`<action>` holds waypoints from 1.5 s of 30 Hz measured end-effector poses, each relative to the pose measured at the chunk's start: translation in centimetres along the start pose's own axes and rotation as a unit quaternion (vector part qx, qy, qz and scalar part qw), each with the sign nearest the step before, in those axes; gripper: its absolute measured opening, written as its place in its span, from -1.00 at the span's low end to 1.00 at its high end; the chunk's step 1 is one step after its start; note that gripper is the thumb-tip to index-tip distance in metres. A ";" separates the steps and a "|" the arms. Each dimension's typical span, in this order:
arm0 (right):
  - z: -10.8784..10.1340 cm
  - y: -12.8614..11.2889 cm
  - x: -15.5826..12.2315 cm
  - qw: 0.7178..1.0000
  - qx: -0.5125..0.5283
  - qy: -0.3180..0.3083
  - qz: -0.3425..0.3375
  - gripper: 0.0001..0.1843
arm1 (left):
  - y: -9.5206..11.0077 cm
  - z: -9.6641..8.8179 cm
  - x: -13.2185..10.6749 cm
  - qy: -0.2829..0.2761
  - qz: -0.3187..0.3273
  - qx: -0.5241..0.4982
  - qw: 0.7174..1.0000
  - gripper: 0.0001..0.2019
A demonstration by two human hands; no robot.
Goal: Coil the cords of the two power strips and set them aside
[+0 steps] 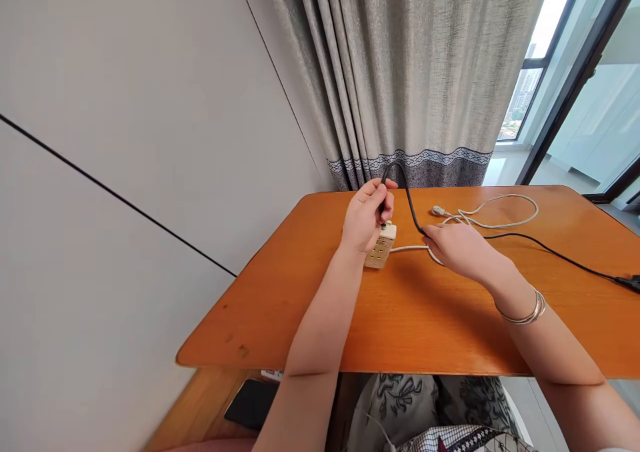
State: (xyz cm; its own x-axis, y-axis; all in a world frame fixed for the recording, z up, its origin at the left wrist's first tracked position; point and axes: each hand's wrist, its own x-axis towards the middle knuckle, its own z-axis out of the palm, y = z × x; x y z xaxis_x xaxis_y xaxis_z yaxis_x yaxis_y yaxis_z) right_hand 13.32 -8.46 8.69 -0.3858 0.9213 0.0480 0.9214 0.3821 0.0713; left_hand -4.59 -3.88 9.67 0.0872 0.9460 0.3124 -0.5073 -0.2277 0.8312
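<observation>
Black cable [407, 202] is pinched in my left hand [367, 219], plug end right at the cream power strip [381, 245] on the orange bench [400, 319]. Right hand [457, 249] lies on the cord, fingers curled around it. I'd keep the strip braced and push straight.

grey curtain [405, 72], white wall [150, 105], sunlit window [550, 59]

Table [400, 325]: orange wood. Power strip [381, 245]: cream. Cables: one black [550, 251], one white [505, 224]. Curtain [400, 59]: grey, dark patterned band low. Wall [125, 105], upper left: pale grey. Bracelet [530, 312]: silver.
</observation>
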 end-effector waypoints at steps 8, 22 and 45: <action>-0.7 -1.4 -1.5 0.995 -0.009 0.065 -0.077 -0.67 | -3.0 1.1 -0.5 -0.103 -0.019 0.029 0.994 -0.59; -0.9 1.0 -1.8 0.963 0.173 0.209 0.003 -0.64 | -4.4 1.4 -1.7 -0.184 0.017 0.228 0.956 -0.55; 0.8 3.7 0.4 0.893 0.270 0.355 -0.065 -0.67 | -2.4 2.0 -1.6 -0.216 -0.196 0.024 0.956 -0.56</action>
State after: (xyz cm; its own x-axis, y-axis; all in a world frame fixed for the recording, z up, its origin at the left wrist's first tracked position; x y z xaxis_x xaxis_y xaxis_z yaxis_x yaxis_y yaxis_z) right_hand 16.55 -6.59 8.20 -0.2481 0.6617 0.7076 0.6813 0.6384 -0.3581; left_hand -1.81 -5.28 8.11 0.6142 0.7792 0.1250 -0.3235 0.1041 0.9405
